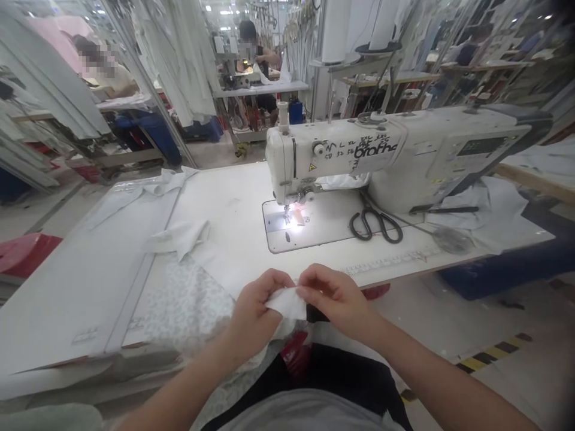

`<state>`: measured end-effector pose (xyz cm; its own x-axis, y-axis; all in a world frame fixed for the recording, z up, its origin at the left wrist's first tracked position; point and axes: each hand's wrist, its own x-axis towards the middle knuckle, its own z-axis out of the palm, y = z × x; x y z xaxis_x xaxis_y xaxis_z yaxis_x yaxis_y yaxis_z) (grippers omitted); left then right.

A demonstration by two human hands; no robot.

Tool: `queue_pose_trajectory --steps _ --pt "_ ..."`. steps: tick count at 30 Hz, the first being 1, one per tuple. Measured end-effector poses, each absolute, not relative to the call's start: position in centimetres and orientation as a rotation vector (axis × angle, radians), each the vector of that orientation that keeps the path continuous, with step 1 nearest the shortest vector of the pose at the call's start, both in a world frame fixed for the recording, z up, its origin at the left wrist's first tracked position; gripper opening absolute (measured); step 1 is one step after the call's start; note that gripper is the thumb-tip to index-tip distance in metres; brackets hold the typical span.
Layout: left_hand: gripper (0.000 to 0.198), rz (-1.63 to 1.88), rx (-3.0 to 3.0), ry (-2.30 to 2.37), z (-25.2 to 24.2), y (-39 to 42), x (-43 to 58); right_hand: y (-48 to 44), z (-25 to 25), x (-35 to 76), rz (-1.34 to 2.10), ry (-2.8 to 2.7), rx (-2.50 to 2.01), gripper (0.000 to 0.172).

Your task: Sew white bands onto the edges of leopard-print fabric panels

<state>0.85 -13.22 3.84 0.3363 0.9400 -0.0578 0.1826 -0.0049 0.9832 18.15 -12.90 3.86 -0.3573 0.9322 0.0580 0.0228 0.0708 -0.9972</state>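
White fabric piece (pixel 289 305) is being held between both hands, just in front of the near edge of the worktop (pixel 220 200) and above the person's lap. The left hand (pixel 257 306) is clasping the left side of the piece, its fingers curling at the upper edge. The right hand (pixel 333 297) is pinching the upper right corner between thumb and forefinger; this grip is narrow, with the fingertips of both hands lying close together.

A sewing machine (pixel 413 140) is standing on the worktop beyond the hands, and its lamp is lighting the area around the needle. Black scissors (pixel 376 226) are lying beside the machine, their handle loops facing the near edge. A measuring strip (pixel 389 263) is running along that edge, to the right of the hands.

Patterned cloth (pixel 186 299) is spreading over the worktop to the left of the left hand; whether it is joining the held piece cannot be told. Behind the machine, thread cones (pixel 336 30) are standing upright. Farther back, a co-worker (pixel 265 57) is sitting at another machine (pixel 242 79).
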Motion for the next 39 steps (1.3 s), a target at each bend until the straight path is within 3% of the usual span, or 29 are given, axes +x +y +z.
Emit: queue_pose_trajectory --steps 2,5,8,11,15,18,22,26,29,33,35,39 --pt "0.009 0.802 1.210 0.894 3.9 -14.1 0.9 -13.5 3.7 18.0 1.578 -1.421 -0.830 0.014" --pt "0.017 0.752 0.898 0.673 3.6 -15.5 1.4 -14.7 2.9 17.6 1.843 -1.169 -0.628 0.028" --pt "0.020 0.689 0.806 0.622 3.1 -16.6 2.1 -15.7 1.4 17.1 2.063 -0.928 -0.568 0.045" --pt "0.018 0.690 0.847 0.716 2.7 -16.8 2.2 -16.4 -0.4 16.6 2.117 -0.820 -0.644 0.049" --pt "0.004 0.876 1.181 0.989 2.6 -15.9 1.5 -17.5 -1.5 16.0 1.887 -0.906 -0.727 0.037" --pt "0.015 0.922 1.385 1.152 2.7 -15.2 0.8 -18.2 -0.7 15.7 1.733 -1.083 -0.823 0.034" --pt "0.009 0.811 1.082 0.966 2.8 -15.4 0.4 -18.1 0.4 15.7 1.280 -1.267 -1.091 0.040" --pt "0.034 0.657 0.672 0.653 2.0 -16.9 0.4 -17.4 -1.3 15.6 0.838 -1.580 -1.151 0.039" --pt "0.035 0.688 0.560 0.731 1.1 -17.7 0.0 -17.7 -2.4 15.8 0.864 -1.624 -1.144 0.034" --pt "0.024 0.682 0.531 0.794 0.5 -17.8 -0.4 -18.5 -1.0 17.3 0.788 -1.730 -0.984 0.010" --pt "0.023 0.680 0.556 0.756 0.5 -17.9 -0.3 -18.6 0.4 17.9 0.731 -1.884 -0.811 0.019" --pt "0.038 0.499 0.807 0.717 0.9 -18.1 -1.2 -18.3 3.0 18.3 0.751 -1.960 -0.696 0.020"
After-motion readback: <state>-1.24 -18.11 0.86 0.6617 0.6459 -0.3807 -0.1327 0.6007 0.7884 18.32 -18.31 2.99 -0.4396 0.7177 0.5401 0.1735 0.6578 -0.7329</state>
